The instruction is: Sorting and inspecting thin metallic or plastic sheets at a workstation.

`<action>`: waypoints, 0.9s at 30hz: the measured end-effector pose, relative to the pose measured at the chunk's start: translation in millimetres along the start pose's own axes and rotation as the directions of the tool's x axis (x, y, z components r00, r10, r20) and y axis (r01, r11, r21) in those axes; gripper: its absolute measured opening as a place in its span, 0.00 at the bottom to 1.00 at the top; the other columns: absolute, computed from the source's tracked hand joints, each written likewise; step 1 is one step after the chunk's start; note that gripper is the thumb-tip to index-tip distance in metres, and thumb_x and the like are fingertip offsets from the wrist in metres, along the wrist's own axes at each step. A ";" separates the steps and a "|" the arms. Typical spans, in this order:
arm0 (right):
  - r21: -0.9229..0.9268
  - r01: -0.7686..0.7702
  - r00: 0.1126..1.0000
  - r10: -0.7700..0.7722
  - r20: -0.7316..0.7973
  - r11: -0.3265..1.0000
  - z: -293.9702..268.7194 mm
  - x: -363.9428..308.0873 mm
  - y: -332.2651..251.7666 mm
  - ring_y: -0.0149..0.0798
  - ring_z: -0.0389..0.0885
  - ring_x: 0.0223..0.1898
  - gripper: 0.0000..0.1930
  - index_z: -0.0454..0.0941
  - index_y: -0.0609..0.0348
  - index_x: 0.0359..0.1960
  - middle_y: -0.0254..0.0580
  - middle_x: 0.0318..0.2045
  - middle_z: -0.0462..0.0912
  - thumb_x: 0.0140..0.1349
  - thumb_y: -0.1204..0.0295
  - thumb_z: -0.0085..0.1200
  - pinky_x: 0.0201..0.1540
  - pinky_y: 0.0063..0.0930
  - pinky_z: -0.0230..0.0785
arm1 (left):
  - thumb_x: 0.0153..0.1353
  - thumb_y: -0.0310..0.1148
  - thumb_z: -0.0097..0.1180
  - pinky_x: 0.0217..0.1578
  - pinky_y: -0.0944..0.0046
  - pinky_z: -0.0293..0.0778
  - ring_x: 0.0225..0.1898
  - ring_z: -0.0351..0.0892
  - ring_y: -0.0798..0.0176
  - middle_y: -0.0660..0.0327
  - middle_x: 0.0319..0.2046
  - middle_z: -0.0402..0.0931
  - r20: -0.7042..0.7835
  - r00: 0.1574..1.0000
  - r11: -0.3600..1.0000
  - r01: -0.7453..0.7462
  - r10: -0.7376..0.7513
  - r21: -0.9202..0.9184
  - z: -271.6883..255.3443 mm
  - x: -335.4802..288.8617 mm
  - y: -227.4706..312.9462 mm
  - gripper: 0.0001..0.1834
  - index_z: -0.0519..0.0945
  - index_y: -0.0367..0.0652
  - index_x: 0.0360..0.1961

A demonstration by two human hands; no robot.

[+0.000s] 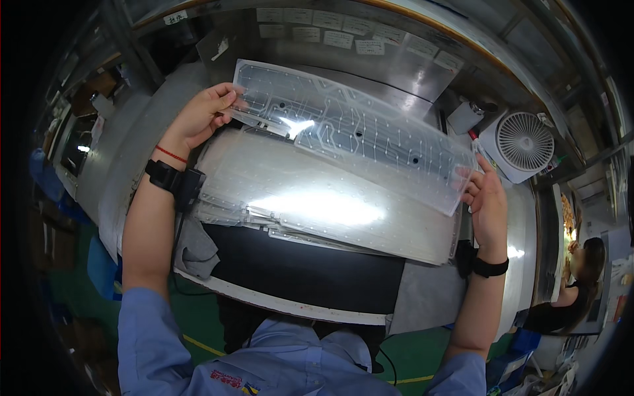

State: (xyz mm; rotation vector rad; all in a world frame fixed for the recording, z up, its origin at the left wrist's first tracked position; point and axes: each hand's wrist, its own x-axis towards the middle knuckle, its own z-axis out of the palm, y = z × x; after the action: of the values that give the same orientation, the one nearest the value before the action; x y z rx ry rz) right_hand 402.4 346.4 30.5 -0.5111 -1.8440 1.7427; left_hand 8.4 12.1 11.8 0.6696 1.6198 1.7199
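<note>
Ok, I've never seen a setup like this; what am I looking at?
There's no robot here, just a person's bare left hand and bare right hand, seen by a downward-looking fisheye camera worn on the head, so straight edges bend. They hold opposite ends of a clear rectangular plastic sheet patterned with fine lines and dots. Beneath it lies a stack of flat, shiny translucent sheets, with a smooth black mat nearer the body. A white square fan stands to the right.

Wall notes (338, 39) and shirt lettering (226, 379) are unreadable.
</note>
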 end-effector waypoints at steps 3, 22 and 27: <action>-0.045 -0.027 1.000 0.027 0.005 0.999 -2.7 0.2 1.7 0.28 0.79 0.36 0.21 0.61 0.63 0.61 0.41 0.42 0.80 0.68 0.68 0.45 0.36 0.18 0.70 | 0.68 0.34 0.47 0.22 0.85 0.64 0.22 0.66 0.82 0.63 0.36 0.77 0.035 0.999 1.000 -0.006 0.005 0.020 2.2 -1.5 0.8 0.12 0.73 0.39 0.48; -0.066 -0.128 0.990 0.132 0.045 0.989 1.2 -2.2 6.6 0.21 0.75 0.28 0.10 0.69 0.61 0.48 0.35 0.33 0.81 0.66 0.79 0.44 0.29 0.13 0.65 | 0.59 0.31 0.57 0.46 0.69 0.69 0.46 0.72 0.69 0.62 0.45 0.75 0.417 0.888 0.650 -0.434 0.193 0.624 111.4 -0.2 60.0 0.20 0.71 0.40 0.52; -0.165 -0.089 0.995 0.096 0.033 0.982 3.8 -3.2 4.0 0.20 0.74 0.28 0.11 0.69 0.61 0.48 0.35 0.33 0.81 0.65 0.80 0.44 0.28 0.13 0.64 | 0.56 0.33 0.60 0.48 0.66 0.70 0.47 0.73 0.66 0.57 0.45 0.77 0.515 0.850 0.601 -0.357 -0.108 0.715 149.7 25.2 41.4 0.24 0.70 0.36 0.53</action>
State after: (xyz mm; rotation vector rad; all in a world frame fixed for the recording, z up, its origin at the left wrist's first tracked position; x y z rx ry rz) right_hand 402.2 341.8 26.1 -0.6383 -2.0327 1.6809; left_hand 100.3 128.1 65.4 1.5656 1.9049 0.6584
